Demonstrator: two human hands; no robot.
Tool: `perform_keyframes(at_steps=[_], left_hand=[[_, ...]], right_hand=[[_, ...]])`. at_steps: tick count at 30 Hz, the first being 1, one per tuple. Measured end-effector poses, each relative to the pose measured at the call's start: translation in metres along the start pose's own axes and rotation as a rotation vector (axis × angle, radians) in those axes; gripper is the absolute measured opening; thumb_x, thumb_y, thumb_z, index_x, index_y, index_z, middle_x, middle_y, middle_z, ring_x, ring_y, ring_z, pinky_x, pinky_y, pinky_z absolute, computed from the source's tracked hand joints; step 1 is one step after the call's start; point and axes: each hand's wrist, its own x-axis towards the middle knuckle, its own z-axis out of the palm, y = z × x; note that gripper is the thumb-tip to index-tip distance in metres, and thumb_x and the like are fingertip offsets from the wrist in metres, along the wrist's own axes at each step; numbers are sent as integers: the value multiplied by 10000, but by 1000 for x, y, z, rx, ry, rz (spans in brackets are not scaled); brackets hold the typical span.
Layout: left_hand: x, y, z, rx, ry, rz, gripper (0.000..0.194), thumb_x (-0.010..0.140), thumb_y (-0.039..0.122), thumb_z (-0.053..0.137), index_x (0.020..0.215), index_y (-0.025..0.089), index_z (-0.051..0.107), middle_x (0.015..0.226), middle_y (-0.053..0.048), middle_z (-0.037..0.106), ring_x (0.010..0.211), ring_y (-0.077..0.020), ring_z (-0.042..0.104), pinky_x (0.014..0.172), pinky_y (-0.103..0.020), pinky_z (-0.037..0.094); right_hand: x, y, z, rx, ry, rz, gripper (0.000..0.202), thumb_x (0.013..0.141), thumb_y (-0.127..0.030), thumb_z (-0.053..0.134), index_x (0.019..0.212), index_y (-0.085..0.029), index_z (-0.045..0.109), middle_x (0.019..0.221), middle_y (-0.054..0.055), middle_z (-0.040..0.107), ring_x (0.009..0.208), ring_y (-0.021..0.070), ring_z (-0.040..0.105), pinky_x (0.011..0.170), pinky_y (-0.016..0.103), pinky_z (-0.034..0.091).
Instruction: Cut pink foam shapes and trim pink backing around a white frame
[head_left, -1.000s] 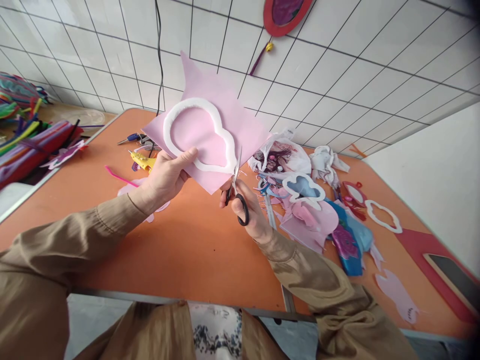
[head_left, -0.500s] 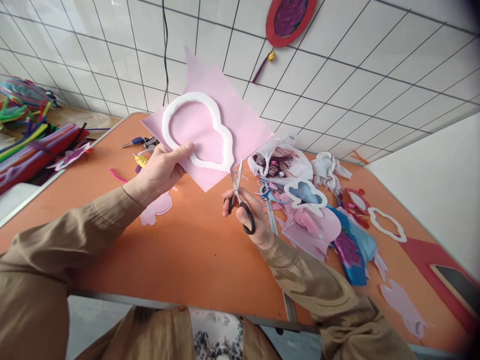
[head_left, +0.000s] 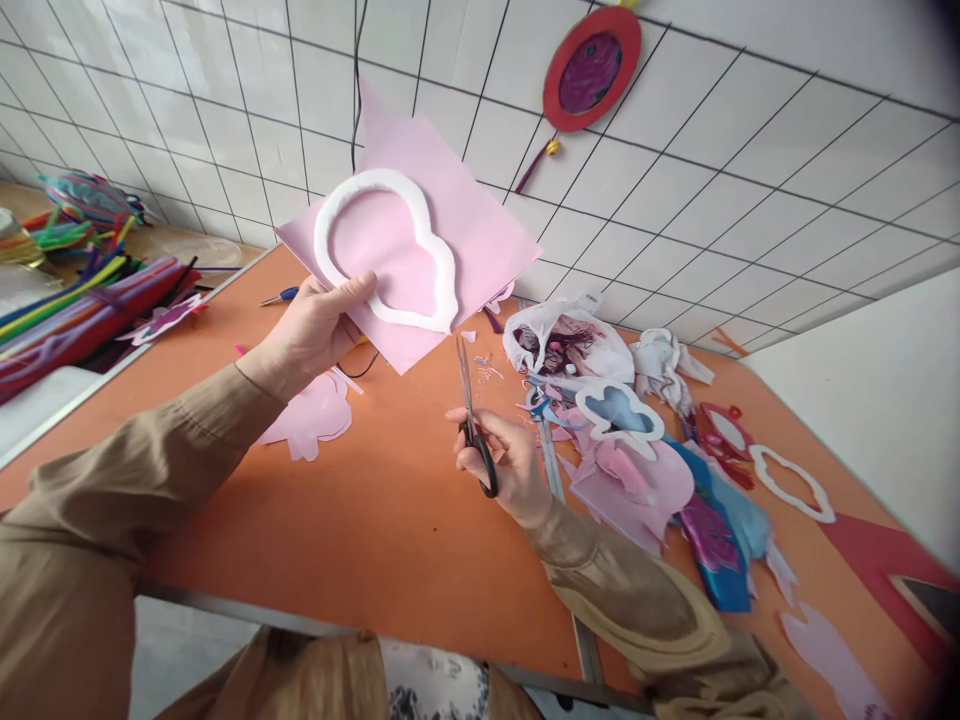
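My left hand (head_left: 311,330) holds up a pink paper sheet (head_left: 457,215) with a white cloud-shaped foam frame (head_left: 379,250) lying on it, thumb pressed on the frame's lower edge. My right hand (head_left: 506,455) grips black-handled scissors (head_left: 469,410), blades pointing up and shut, their tips just below the sheet's lower corner and apart from it. Both hands are above the orange table (head_left: 375,510).
Pink paper offcuts (head_left: 311,410) lie under the left hand. To the right are a plastic bag (head_left: 566,340), another cloud frame (head_left: 619,410), pink and blue scraps (head_left: 712,540). Coloured pipe cleaners (head_left: 82,300) are piled at left. A red round ornament (head_left: 592,70) hangs on the tiled wall.
The scissors have come away from the sheet's edge and dropped lower, blades closed. The left hand has raised the sheet and frame slightly. The camera has tilted up.
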Motion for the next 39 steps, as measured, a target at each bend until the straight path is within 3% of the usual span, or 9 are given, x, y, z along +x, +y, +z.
perform_keyframes(at_steps=[9, 19, 30, 39], left_hand=[[1, -1, -2, 6, -18, 11, 179, 793, 177, 788, 966, 170, 742, 1094, -95, 777, 1258, -323, 651, 1080, -421, 550], [-5, 3, 9, 27, -9, -57, 226, 754, 208, 826, 959, 172, 739, 1043, -104, 784, 1218, -346, 671, 1029, -441, 584], [-4, 2, 10, 54, 18, -43, 241, 740, 164, 803, 972, 151, 738, 1041, -121, 772, 1234, -379, 655, 1030, -496, 574], [-4, 0, 8, 52, -13, -38, 239, 736, 181, 810, 966, 165, 747, 1048, -108, 780, 1218, -364, 665, 1028, -482, 577]], right_hand=[[-1, 1, 1, -89, 21, -67, 425, 854, -533, 707, 1066, -165, 695, 679, 14, 640, 578, 140, 585, 613, 300, 520], [1, 1, 2, -137, 43, -84, 358, 846, -464, 728, 1043, -165, 721, 681, 13, 656, 576, 137, 599, 627, 301, 545], [1, 0, 2, -151, 54, -38, 391, 838, -517, 725, 1032, -178, 728, 674, 5, 628, 568, 138, 592, 581, 294, 521], [-2, 5, 2, -151, 55, -56, 327, 858, -438, 715, 1039, -166, 717, 670, 1, 630, 563, 135, 588, 604, 300, 523]])
